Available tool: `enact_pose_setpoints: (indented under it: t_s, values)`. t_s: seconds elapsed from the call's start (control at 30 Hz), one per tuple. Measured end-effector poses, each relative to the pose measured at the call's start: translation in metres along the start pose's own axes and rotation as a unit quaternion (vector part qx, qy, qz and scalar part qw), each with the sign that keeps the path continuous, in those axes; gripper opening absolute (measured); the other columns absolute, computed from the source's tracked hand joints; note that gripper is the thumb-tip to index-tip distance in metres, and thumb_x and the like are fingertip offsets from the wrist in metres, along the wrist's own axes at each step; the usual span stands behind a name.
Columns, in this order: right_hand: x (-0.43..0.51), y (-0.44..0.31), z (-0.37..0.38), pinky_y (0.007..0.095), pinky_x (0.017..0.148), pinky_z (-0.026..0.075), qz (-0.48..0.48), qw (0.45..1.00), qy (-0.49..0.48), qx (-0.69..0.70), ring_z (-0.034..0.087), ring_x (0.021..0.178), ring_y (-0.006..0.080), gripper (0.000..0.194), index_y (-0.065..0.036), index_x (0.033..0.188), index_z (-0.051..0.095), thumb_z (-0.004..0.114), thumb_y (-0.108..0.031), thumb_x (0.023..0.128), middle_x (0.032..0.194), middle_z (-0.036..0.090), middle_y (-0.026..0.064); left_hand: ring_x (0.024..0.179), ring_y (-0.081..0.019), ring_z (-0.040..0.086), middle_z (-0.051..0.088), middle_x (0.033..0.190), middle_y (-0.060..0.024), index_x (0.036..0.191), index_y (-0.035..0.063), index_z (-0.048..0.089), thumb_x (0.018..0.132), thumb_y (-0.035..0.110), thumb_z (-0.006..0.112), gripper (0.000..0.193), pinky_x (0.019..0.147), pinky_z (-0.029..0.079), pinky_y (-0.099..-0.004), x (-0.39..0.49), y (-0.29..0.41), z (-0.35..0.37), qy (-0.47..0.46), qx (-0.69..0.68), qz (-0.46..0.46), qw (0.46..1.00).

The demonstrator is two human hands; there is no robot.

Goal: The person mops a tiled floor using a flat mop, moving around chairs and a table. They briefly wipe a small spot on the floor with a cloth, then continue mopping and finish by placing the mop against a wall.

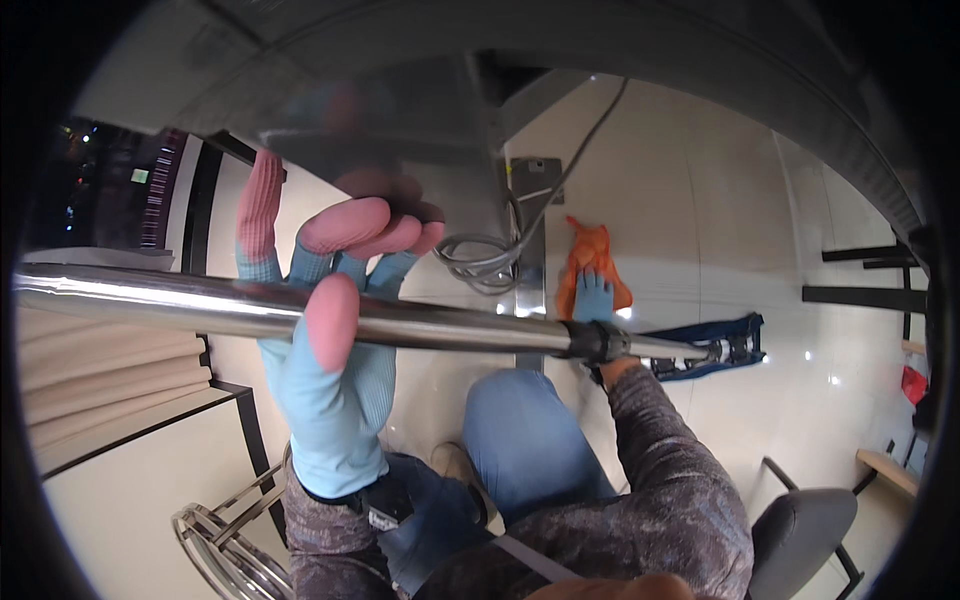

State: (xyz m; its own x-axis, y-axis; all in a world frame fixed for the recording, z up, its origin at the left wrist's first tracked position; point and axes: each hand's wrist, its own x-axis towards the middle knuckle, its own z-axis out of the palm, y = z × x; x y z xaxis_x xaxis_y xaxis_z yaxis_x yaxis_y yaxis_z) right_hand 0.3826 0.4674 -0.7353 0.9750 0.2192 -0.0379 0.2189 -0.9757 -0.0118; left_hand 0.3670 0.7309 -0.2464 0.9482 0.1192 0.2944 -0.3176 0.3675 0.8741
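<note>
A shiny metal pole (465, 326) slants across the view, and my left hand (330, 397) holds it with the thumb in front and the fingers behind. That hand wears a light blue glove with pink fingertips, which are close to a dark glossy panel (420, 127). Past a black collar (596, 341), the pole narrows towards a flat mop head with a dark blue pad (742, 330) on the floor. Lower down, my right hand (592, 298) in a blue glove presses an orange cloth (587, 251) against the floor tiles. The pole's collar crosses in front of my right wrist.
A coiled grey cable (480, 262) hangs beside a metal leg (530, 277). Near it is a grey box (536, 176). A grey chair (806, 532) stands at the lower right, and a tubular metal frame (225, 540) at the lower left. Beige curtain folds (112, 367) are at left.
</note>
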Motion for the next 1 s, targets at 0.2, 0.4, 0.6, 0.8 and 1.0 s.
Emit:
enact_pose_setpoints:
  t_s: [0.2, 0.4, 0.6, 0.8, 1.0]
  values:
    - [0.153, -0.002, -0.020, 0.0489, 0.089, 0.048, 0.098, 0.994, -0.025, 0.047, 0.054, 0.114, 0.0319, 0.038, -0.004, 0.123, 0.056, 0.052, -0.014, 0.086, 0.128, 0.052, 0.0142, 0.120, -0.0288, 0.059, 0.056, 0.132, -0.0184, 0.155, 0.0105, 0.011, 0.098, 0.025, 0.055, 0.074, 0.109, 0.039, -0.0596, 0.000, -0.001, -0.004, -0.020, 0.023, 0.020, 0.999]
    - [0.017, 0.001, -0.003, 0.0479, 0.080, 0.050, -0.014, 0.999, 0.012, 0.027, 0.055, 0.110, 0.0351, 0.044, -0.002, 0.127, 0.056, 0.054, -0.015, 0.085, 0.125, 0.053, 0.0168, 0.120, -0.0341, 0.057, 0.055, 0.133, -0.0210, 0.155, 0.0096, 0.006, 0.091, 0.026, 0.066, 0.089, 0.107, 0.039, -0.0606, -0.002, 0.011, 0.006, -0.029, 0.049, 0.003, 0.998]
    - [0.061, 0.085, 0.023, 0.0454, 0.082, 0.051, 0.312, 0.930, 0.026, 0.190, 0.059, 0.109, 0.0313, 0.031, -0.007, 0.120, 0.055, 0.047, -0.017, 0.091, 0.119, 0.060, 0.0158, 0.126, -0.0367, 0.051, 0.049, 0.137, -0.0271, 0.155, 0.0085, 0.012, 0.089, 0.026, 0.068, 0.089, 0.107, 0.038, -0.0614, -0.010, 0.006, -0.006, 0.007, 0.063, -0.003, 0.998]
    - [-0.024, 0.100, 0.022, 0.0508, 0.084, 0.051, 0.239, 0.960, -0.147, -0.025, 0.057, 0.111, 0.0394, 0.046, -0.003, 0.131, 0.052, 0.048, -0.029, 0.094, 0.124, 0.057, 0.0197, 0.133, -0.0372, 0.044, 0.047, 0.139, -0.0256, 0.153, 0.0081, 0.020, 0.085, 0.024, 0.072, 0.087, 0.111, 0.036, -0.0552, -0.009, -0.002, -0.028, 0.044, 0.022, -0.044, 0.998]
    - [-0.075, 0.026, -0.052, 0.0400, 0.079, 0.055, -0.015, 0.927, -0.282, 0.248, 0.069, 0.094, 0.0335, 0.030, -0.007, 0.104, 0.071, 0.065, -0.023, 0.079, 0.099, 0.071, 0.0194, 0.131, -0.0278, 0.047, 0.051, 0.138, -0.0188, 0.149, 0.0065, 0.034, 0.093, 0.015, 0.065, 0.065, 0.110, 0.037, -0.0439, -0.007, -0.007, -0.062, 0.038, 0.043, -0.080, 0.995]
